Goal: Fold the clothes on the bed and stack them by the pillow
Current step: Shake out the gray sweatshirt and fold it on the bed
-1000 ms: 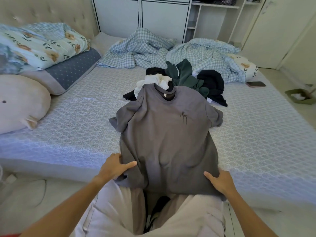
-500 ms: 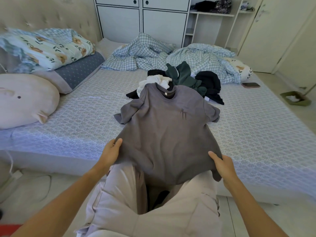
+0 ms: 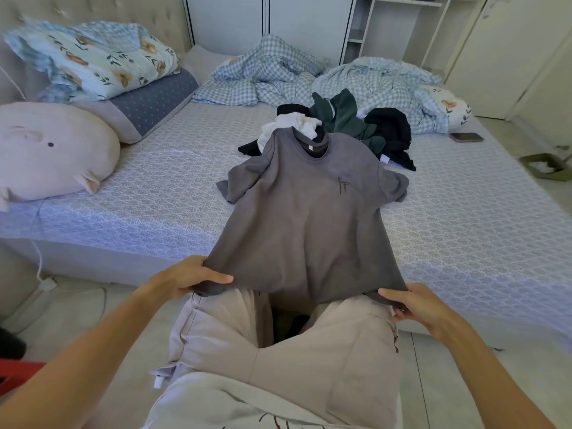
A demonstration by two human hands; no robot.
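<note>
Both hands, left [image 3: 182, 278] & right [image 3: 416, 306], now clench the grey tee [image 3: 305, 218] hem, lifted off the bed [image 3: 161, 205] edge vs. pressed flat before; fold still unstarted.

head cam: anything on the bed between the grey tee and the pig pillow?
Nothing. In the head view, only bare patterned mattress cover separates the grey tee from the pig pillow. The unfolded clothes pile lies behind the tee's collar.

The tee [image 3: 305, 218] is grey, the pile [image 3: 346, 128] black, green and white, the duvet [image 3: 312, 78] blue-checked, the pillow [image 3: 93, 60] floral, the plush [image 3: 46, 150] pink.
</note>
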